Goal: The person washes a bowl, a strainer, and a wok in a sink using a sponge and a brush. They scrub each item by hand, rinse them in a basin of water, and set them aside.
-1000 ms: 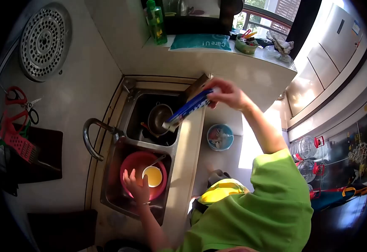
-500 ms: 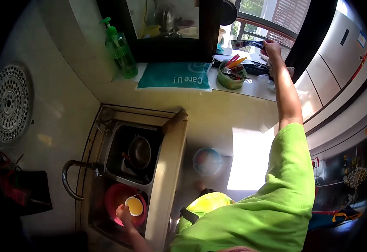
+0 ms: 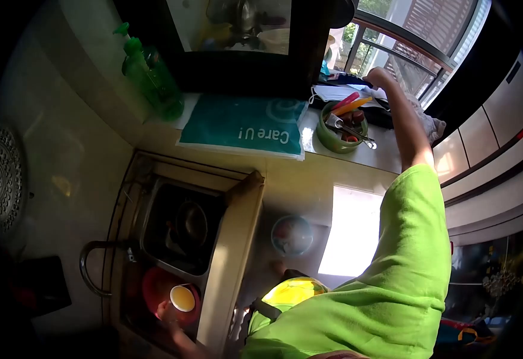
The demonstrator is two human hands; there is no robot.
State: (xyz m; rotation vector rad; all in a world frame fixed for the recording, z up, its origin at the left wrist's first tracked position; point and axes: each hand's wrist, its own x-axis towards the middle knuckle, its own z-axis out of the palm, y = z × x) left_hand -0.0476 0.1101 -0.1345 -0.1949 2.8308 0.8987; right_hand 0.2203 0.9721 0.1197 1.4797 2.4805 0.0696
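Observation:
Over the sink at lower left, my left hand (image 3: 167, 312) is closed on the side of a white-rimmed cup (image 3: 182, 298) that looks yellow inside. The cup is above a red basin (image 3: 152, 292) in the near sink bowl. My right arm reaches far forward to the window ledge, where my right hand (image 3: 381, 78) is closed at the right end of a dark blue packet (image 3: 346, 78). The fingertips are partly hidden. Just nearer than the packet, a green bowl (image 3: 332, 141) holds pink and orange handles and metal utensils.
A dark pan (image 3: 191, 221) sits in the far sink bowl, beside the curved faucet (image 3: 84, 266). On the ledge lie a teal "Care U!" bag (image 3: 231, 122) and a green pump bottle (image 3: 153, 81). A round clear-lidded container (image 3: 292, 235) is below, near my foot.
My right hand has lowered the dark packet toward the ledge, behind the green bowl. My left hand still holds the cup over the basin. The view has shifted, bringing the ledge closer.

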